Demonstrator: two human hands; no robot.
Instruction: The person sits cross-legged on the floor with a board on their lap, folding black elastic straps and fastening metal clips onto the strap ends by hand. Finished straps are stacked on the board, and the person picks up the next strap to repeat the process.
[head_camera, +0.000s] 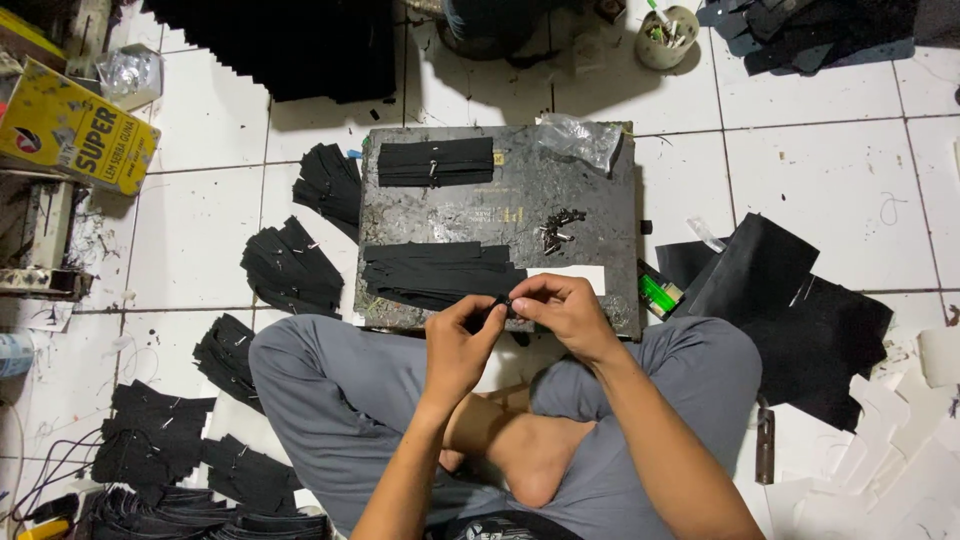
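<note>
At the far left, a yellow cardboard box (75, 135) lies tilted on the white tiled floor (830, 190), and fanned bundles of black strips (292, 268) are scattered down the left side toward the person's grey-trousered knee (300, 365). The person sits cross-legged, with a bare foot (530, 450) tucked between the legs.

The left hand (458, 345) comes up from the lower middle, forearm angled up and slightly right, wrist bent back, thumb and fingers curled toward the right. Its fingertips are pinched on the left end of a small black strip piece (503, 305), which is held in the air just above the near edge of a dark, scuffed work board (600, 200). The right hand (565, 310) reaches in from the lower right, forearm running diagonally up and left, knuckles uppermost, thumb and forefinger pressed together on the other end of the same piece. The two hands meet fingertip to fingertip; the piece is mostly hidden between them.

On the board, a stack of black strips (436, 162) lies across the far part, a longer stack (440, 272) lies just beyond the hands, and a small heap of metal clips (556, 230) sits near the middle. A crumpled clear plastic bag (580, 140) rests at the far right corner. To the right, a green lighter (656, 294) lies just beside the board, then large black sheets (800, 310) spread over the floor.
</note>
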